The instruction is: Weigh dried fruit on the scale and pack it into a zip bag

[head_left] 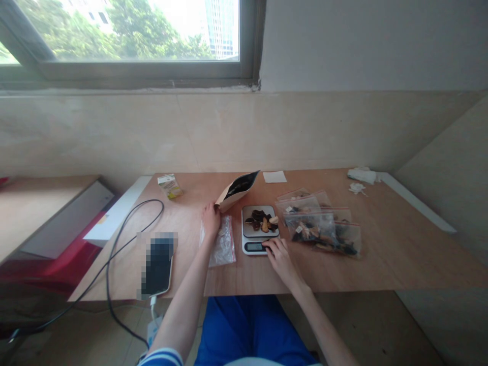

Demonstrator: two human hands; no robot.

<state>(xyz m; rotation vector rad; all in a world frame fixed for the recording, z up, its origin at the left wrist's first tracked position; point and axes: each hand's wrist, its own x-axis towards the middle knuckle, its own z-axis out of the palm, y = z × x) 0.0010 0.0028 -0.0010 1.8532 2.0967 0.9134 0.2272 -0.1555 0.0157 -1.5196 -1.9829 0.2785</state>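
A white kitchen scale (pixel 246 252) stands on the table with dark, dried mushroom-like slices (pixel 263 221) heaped on its plate. My right hand (pixel 281 255) is at the scale's front right corner, fingers drawn together over the end of the display (pixel 254 247); whatever is under the fingertips is too small to make out. Behind and left of the scale, a brown paper pouch (pixel 232 199) gapes at the top, showing a dark inside. My left hand (pixel 211 219) grips the pouch's lower left corner. Beneath that hand lies a clear zip bag (pixel 224 249), flat, with a red strip.
Several clear zip bags (pixel 316 229) of dried pieces overlap right of the scale. A phone (pixel 158 264) with a charging cable lies left, near a black cable (pixel 109 264). A small carton (pixel 170 186), white paper (pixel 275 177) and crumpled tissues (pixel 362 175) sit toward the back.
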